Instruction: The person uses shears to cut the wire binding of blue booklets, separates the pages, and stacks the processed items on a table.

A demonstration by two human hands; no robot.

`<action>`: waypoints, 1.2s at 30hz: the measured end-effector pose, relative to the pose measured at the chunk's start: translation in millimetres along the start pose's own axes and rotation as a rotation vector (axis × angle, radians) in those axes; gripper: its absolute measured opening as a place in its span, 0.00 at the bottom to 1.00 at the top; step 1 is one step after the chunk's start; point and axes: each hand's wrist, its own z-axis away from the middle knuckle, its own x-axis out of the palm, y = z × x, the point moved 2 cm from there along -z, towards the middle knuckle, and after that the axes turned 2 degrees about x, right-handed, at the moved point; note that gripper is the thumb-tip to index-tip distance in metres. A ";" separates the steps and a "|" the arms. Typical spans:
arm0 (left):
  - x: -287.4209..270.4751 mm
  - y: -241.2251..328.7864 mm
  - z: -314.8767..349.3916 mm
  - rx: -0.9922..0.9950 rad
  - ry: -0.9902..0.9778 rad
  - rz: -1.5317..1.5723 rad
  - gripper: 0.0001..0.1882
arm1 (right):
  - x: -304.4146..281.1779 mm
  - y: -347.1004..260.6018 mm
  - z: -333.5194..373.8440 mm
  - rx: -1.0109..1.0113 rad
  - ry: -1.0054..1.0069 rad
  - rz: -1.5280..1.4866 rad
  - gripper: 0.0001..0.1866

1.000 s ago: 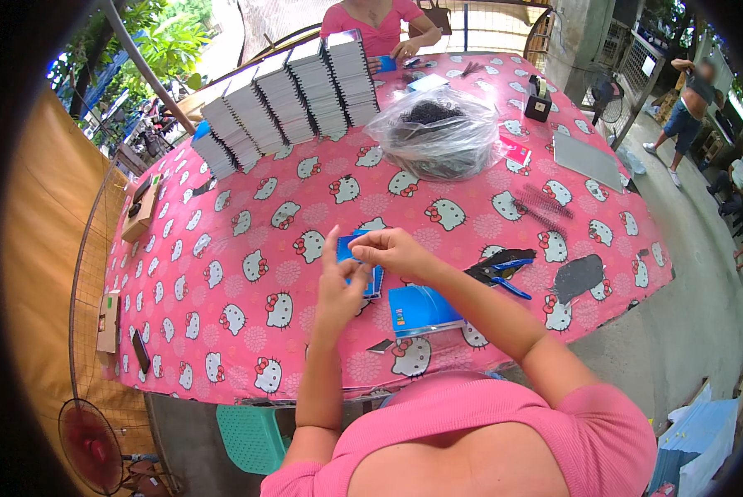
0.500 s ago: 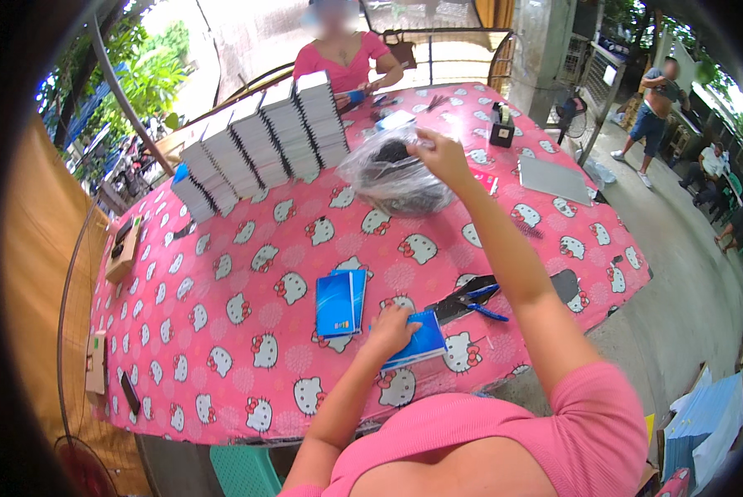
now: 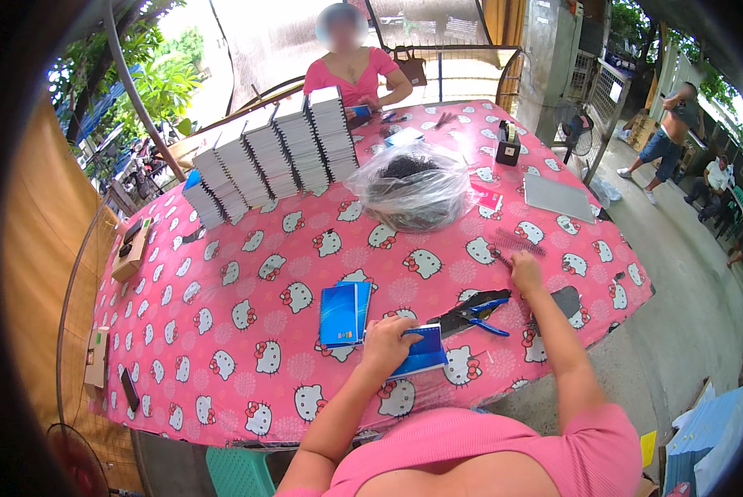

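Note:
My left hand (image 3: 385, 346) is closed on a blue notebook (image 3: 424, 351) near the table's front edge, thumb over its top edge. Holes run along that edge. Beside it, to the left, lie two overlapping blue notebooks (image 3: 340, 315). Farther right, my right hand (image 3: 526, 273) pinches a short black spiral binding coil (image 3: 501, 258). A second dark coil (image 3: 521, 242) lies on the tablecloth just beyond it. Between my hands, blue-handled pliers (image 3: 486, 317) rest on a dark strip. A clear plastic bag (image 3: 413, 195) of black coils sits farther back.
Tall stacks of spiral-bound notebooks (image 3: 284, 153) stand at the back left of the pink table (image 3: 222, 331). Toward the right are a tape dispenser (image 3: 508, 145) and a grey flat sheet (image 3: 559, 199). Across the table, a person in pink (image 3: 351, 79) handles a blue notebook.
My right hand has left the plastic bag and come toward me, now with a black coil in its fingers. The left hand has shifted slightly and grips the notebook's top edge.

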 end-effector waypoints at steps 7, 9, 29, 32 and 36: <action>-12.8 11.9 8.5 -0.067 0.015 0.110 0.13 | -9.5 -20.2 -1.8 -0.087 -0.095 0.130 0.08; -16.8 22.0 12.5 0.072 0.113 -0.020 0.11 | -10.4 -17.4 -9.1 -0.024 -0.096 0.148 0.08; 9.6 19.7 28.8 0.034 0.316 -0.257 0.07 | -86.9 -165.9 129.0 0.065 -0.883 -1.162 0.33; 17.9 14.3 31.7 -0.001 0.332 -0.207 0.07 | -82.8 -178.8 147.3 0.167 -1.061 -1.204 0.47; 17.5 12.0 31.9 -0.007 0.305 -0.135 0.08 | -76.6 -177.3 144.1 0.124 -0.971 -1.196 0.37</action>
